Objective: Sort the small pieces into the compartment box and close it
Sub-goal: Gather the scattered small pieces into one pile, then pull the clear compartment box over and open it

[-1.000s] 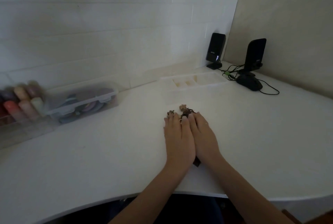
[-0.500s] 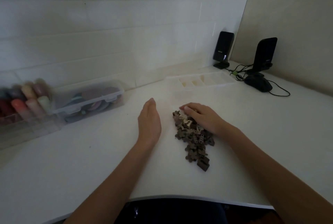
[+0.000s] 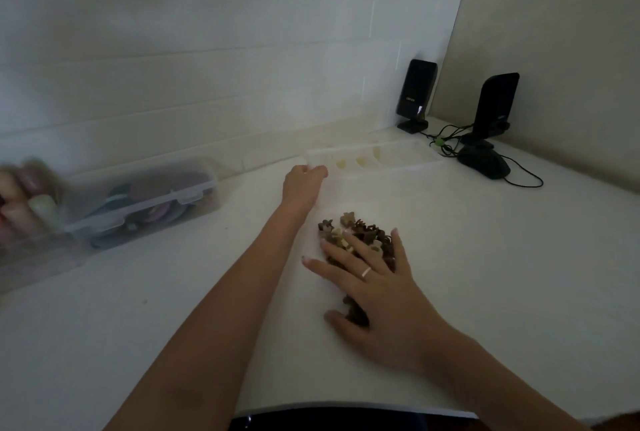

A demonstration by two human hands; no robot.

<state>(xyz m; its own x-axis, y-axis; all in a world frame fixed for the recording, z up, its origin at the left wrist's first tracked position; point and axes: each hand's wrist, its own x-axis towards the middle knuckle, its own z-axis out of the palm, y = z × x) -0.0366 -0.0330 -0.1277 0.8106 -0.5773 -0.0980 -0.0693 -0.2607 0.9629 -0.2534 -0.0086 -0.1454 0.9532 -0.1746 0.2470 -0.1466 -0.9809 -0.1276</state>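
A pile of small brown and beige pieces (image 3: 349, 224) lies on the white table. My right hand (image 3: 374, 288) rests flat on the pile with fingers spread, covering much of it. The translucent compartment box (image 3: 398, 155) lies open by the back wall, with pale pieces in some compartments. My left hand (image 3: 301, 184) is stretched out to the box's left end, its fingers curled at the near corner; whether it grips the box I cannot tell.
A clear lidded box (image 3: 145, 198) of coloured items and a blurred rack of coloured tubes (image 3: 24, 195) stand at the left. Two black speakers (image 3: 415, 94) (image 3: 495, 108), a black mouse (image 3: 485, 162) and cables sit in the back right corner. The table's front edge (image 3: 346, 408) is near me.
My left hand has moved from beside the pile out to the box's left end. My right hand has slid down and spread flat over the pile. The camera has shifted slightly.
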